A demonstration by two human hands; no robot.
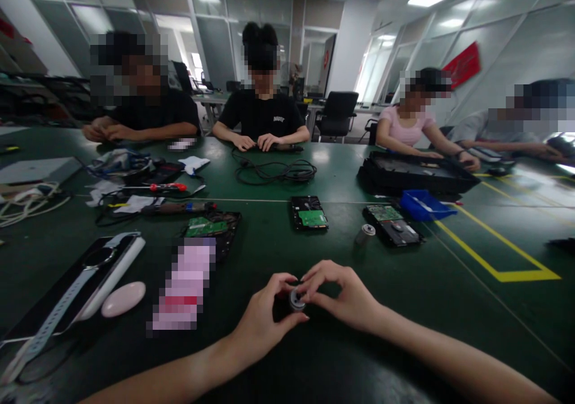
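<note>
Near the front of the green table [251,254], a small round metal part [296,300] is between my two hands. My left hand [269,308] curls around it from the left, thumb below and fingers above. The fingertips of my right hand [335,293] pinch at its top right; anything smaller between them is hidden. A similar metal cylinder [365,234] stands farther back on the right. Beyond my hands lies a hard drive with a green board [309,213], and another drive [395,224] rests beside the cylinder.
A blue tray [426,205] and a black casing [417,173] are at the back right. On the left are a watch [99,257], a pink oval object [123,299], a red screwdriver [168,187] and a third drive [211,227]. Several people sit across the table.
</note>
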